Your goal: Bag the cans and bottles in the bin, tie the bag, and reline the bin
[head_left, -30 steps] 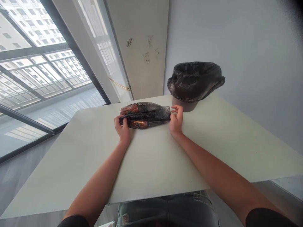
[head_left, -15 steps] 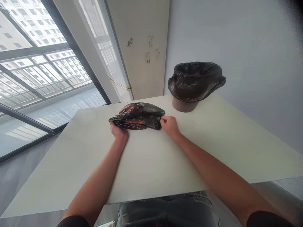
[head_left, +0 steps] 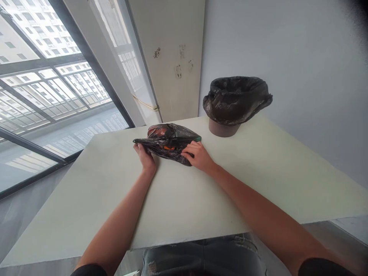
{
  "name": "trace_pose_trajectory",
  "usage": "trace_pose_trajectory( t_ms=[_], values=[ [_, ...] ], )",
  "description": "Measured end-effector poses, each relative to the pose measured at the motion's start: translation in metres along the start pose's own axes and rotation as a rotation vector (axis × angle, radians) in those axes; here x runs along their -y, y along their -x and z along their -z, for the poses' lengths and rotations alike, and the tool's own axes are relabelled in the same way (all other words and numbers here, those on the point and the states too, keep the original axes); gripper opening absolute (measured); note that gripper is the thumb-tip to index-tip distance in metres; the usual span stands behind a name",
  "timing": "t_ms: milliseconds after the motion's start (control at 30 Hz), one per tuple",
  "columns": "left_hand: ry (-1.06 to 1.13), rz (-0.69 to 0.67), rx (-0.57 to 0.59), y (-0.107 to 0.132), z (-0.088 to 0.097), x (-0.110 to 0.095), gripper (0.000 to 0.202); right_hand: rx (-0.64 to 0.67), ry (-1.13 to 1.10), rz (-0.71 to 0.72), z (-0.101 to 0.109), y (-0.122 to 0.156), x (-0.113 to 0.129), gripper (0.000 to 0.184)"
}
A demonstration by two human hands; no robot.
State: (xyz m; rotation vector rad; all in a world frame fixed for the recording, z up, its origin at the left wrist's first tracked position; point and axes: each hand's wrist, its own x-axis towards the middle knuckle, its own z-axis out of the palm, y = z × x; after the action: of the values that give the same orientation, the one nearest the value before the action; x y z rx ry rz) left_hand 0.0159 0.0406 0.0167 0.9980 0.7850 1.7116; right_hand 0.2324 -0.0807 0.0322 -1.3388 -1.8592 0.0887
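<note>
A thin black plastic bag (head_left: 184, 132) lies on the white table (head_left: 172, 203), with reddish, orange and green contents showing through it or at its opening. My left hand (head_left: 145, 158) grips the bag's left edge, fingers partly hidden under the plastic. At the bag's right front side, my right hand (head_left: 198, 155) pinches the plastic between thumb and fingers. What exactly lies inside the bag I cannot make out.
A brown bin (head_left: 224, 128) lined with a black bag (head_left: 238, 101) stands at the table's back right, by the grey wall (head_left: 287, 50). A white fridge (head_left: 172, 88) is behind the table, and a glass door (head_left: 57, 88) is to the left.
My right hand has moved left and slightly toward me along the bag. The bag's front has spread toward me, and an orange patch now shows in its middle.
</note>
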Motion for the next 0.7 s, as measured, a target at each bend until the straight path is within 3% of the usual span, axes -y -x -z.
trace_pose_trajectory(
  t_ms=[100,167,333,467,533,633,700],
  values=[
    [-0.233,-0.224,0.026,0.008,0.003,-0.003,0.035,0.066,-0.110,0.172,0.008,0.000,0.007,0.024],
    [-0.323,-0.266,0.062,0.009,0.005,-0.004,0.035,0.163,-0.244,0.260,0.011,0.001,0.014,0.024],
    [-0.342,-0.094,0.042,0.005,0.004,0.000,0.020,0.389,-0.554,0.279,0.005,0.008,0.032,0.022],
    [-0.212,0.008,-0.008,0.003,0.001,0.002,0.018,0.611,-0.666,0.103,0.000,0.013,0.033,0.029],
    [-0.191,0.017,-0.028,0.002,0.001,0.003,0.018,0.551,-0.645,-0.007,-0.003,0.012,0.030,0.032],
    [-0.149,0.011,-0.042,0.001,0.000,0.004,0.018,0.221,-0.478,-0.069,-0.007,0.009,0.025,0.029],
    [-0.143,-0.018,-0.051,0.001,0.000,0.003,0.017,0.144,-0.322,-0.077,-0.008,0.008,0.024,0.024]
  ],
)
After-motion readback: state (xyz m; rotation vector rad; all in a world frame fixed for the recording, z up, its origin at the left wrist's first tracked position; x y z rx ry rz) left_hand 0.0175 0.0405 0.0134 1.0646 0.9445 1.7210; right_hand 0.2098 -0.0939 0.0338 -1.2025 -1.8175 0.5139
